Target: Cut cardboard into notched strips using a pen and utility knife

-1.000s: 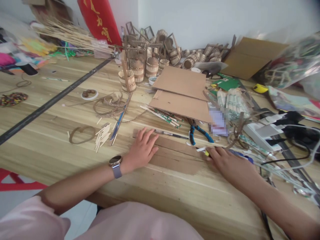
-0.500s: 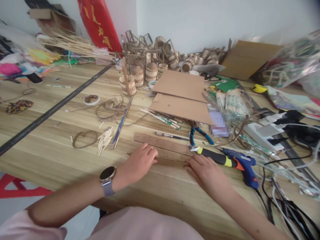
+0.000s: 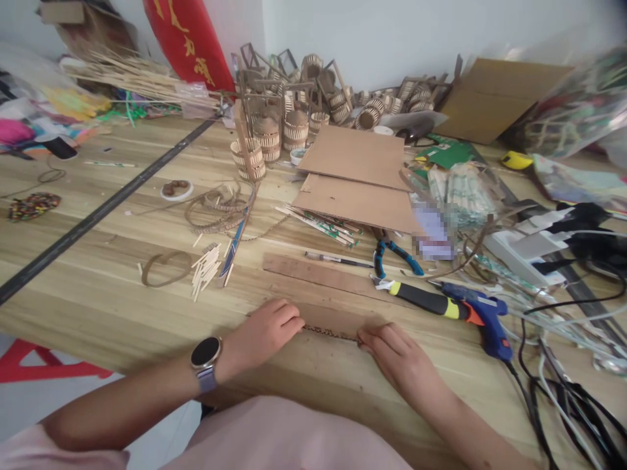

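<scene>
Cardboard strip (image 3: pixel 336 318) spanning between both hands near tabletop's front edge (image 3: pixel 132 316), corrugated edge showing. Left hand (image 3: pixel 269 329) pinching near left end, right hand (image 3: pixel 399 349) pinching right end; both grips closed on it, probably for keeping length straight. Second strip (image 3: pixel 318 273) lying just beyond. Utility knife (image 3: pixel 426 300) and hot-glue gun (image 3: pixel 482 316) resting rightward, seemingly within right hand's easy reach.

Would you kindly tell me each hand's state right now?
Left hand: closed, holding a flat brown cardboard strip by its near edge.
Right hand: closed, holding the same edge.
</scene>
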Tool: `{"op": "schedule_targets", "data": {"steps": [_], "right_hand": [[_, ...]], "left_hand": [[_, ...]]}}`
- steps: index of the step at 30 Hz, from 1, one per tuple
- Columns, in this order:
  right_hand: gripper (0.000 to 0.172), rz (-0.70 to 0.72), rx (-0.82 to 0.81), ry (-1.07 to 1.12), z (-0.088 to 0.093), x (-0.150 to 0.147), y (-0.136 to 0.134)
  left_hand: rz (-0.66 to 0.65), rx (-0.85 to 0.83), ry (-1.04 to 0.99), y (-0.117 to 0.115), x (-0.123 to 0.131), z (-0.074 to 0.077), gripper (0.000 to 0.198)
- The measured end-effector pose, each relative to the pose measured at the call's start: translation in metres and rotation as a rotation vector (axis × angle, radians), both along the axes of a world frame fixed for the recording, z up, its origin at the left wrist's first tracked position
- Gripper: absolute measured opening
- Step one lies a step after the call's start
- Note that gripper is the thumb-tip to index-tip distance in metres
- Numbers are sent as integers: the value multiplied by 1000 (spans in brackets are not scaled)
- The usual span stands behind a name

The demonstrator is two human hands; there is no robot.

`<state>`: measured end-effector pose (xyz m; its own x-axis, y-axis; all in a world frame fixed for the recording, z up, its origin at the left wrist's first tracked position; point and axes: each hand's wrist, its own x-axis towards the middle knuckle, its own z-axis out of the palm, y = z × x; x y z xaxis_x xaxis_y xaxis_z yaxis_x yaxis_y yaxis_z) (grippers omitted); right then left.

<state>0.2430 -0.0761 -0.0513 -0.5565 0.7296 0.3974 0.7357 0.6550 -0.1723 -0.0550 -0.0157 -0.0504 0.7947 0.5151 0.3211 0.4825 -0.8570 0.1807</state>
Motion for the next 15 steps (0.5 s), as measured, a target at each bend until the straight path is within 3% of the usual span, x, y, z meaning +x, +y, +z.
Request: {"op": "schedule_targets", "data": {"steps": [5,10,13,15], "right_hand": [[21,44,-98,65,5,3,11],[24,-13,-209,-6,8,5,23],[21,-73,-141,-68,3,3,27],[20,-113,-62,-122,-1,2,27]], "left_hand": [[-20,-70,-46,12,3,-5,25],[70,-207,16,20,9,-2,27],[180,-218,-25,24,11,-2,19],[230,-148,-34,26,12,-3,26]]}}
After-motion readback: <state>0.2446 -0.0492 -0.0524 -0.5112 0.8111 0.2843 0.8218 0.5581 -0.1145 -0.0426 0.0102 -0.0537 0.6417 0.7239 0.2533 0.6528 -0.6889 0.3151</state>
